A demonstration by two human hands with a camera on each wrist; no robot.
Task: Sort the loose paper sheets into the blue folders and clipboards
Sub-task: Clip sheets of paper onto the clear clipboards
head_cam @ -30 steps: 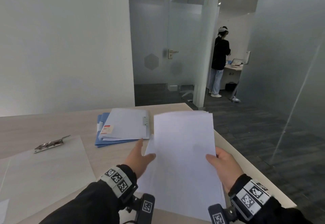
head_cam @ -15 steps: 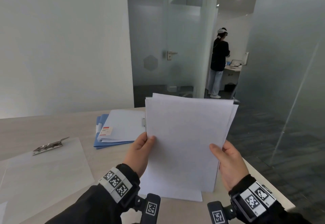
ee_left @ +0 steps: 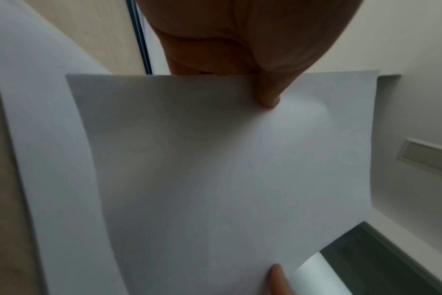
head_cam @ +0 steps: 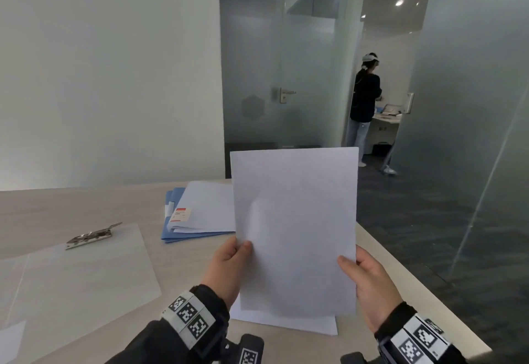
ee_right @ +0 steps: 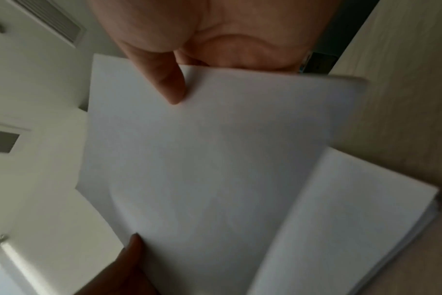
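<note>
I hold a stack of white paper sheets (head_cam: pixel 294 229) upright above the table's right end, its edges lined up. My left hand (head_cam: pixel 239 250) pinches its lower left edge, thumb on the front. My right hand (head_cam: pixel 347 263) pinches its lower right edge the same way. The left wrist view shows the stack (ee_left: pixel 215 169) under my thumb, and so does the right wrist view, stack (ee_right: pixel 202 159). Loose sheets (head_cam: pixel 286 325) lie flat on the table beneath it. Blue folders (head_cam: pixel 183 236), with white paper on top, lie further back to the left.
A clear clipboard (head_cam: pixel 86 275) with a metal clip (head_cam: pixel 91 236) lies on the wooden table (head_cam: pixel 71 206) at the left. The table's right edge (head_cam: pixel 415 283) runs just beside my right hand. Another person (head_cam: pixel 365 106) stands far off behind glass partitions.
The sheets came up off the table from nearly flat to upright. Half a second ago they were fanned at the top; now their edges line up. Both hands moved closer to me.
</note>
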